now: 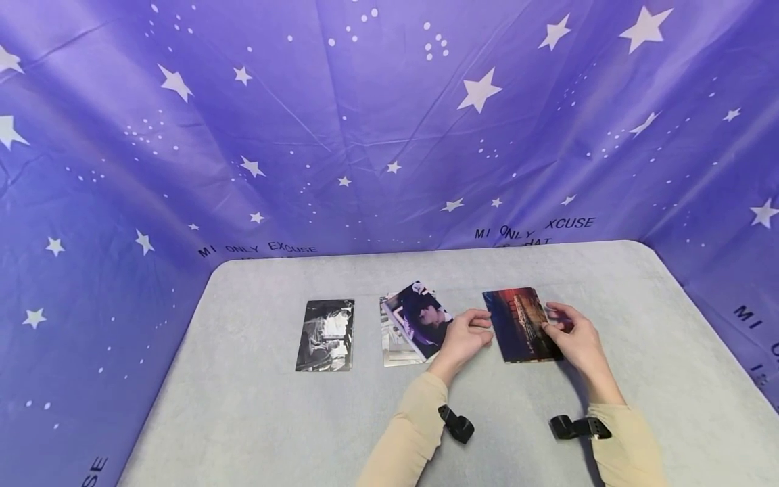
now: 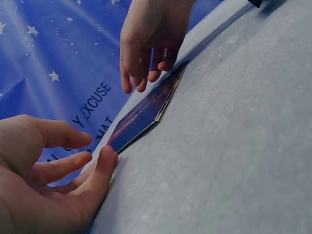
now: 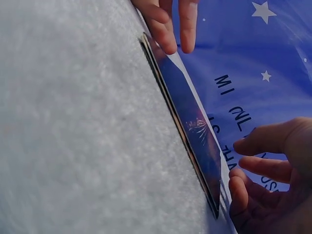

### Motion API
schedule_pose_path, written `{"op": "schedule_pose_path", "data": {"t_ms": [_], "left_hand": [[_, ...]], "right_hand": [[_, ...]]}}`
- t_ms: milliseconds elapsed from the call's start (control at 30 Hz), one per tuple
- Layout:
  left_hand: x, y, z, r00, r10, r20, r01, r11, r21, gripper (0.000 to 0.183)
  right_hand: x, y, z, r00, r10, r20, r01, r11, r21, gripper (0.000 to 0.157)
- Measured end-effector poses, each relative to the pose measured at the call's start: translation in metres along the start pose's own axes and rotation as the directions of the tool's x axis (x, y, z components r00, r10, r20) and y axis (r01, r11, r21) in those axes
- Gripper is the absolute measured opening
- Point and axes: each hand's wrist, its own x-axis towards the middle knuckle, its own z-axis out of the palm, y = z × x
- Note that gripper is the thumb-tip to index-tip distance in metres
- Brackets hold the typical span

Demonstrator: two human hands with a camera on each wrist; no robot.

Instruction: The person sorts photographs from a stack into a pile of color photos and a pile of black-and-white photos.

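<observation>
Our left hand [image 1: 464,338] and right hand [image 1: 577,338], fingers loosely parted, flank the glossy blue-and-red rectangular card stack [image 1: 518,325]; we should square its edges with even pressure

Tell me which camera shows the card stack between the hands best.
The head view: it looks down on the card stack, so nearly all of its top face shows. Both wrist views show it from a low slant, so that face looks squeezed thin, but they reveal its layered edges.
</observation>
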Motion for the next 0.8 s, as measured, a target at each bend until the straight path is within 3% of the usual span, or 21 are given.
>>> {"op": "schedule_pose_path", "data": {"t_ms": [233, 500, 800], "left_hand": [[-0.007, 0.002, -0.011, 1.0, 0.02, 0.005, -0.02, 1.0, -0.002, 0.032], [-0.011, 0.007, -0.024, 0.999, 0.04, -0.017, -0.039, 0.999, 0.035, 0.03], [-0.016, 0.005, -0.041, 0.997, 0.059, -0.054, -0.058, 0.998, 0.027, 0.028]], "right_hand": [[-0.002, -0.004, 0.003, 1.0, -0.015, -0.002, 0.015, 1.0, 0.022, 0.037], [-0.003, -0.013, 0.015, 0.997, -0.066, 0.034, 0.057, 0.976, 0.211, 0.033], [-0.004, -0.027, 0.026, 0.991, -0.108, 0.075, 0.086, 0.965, 0.246, 0.03]]}}
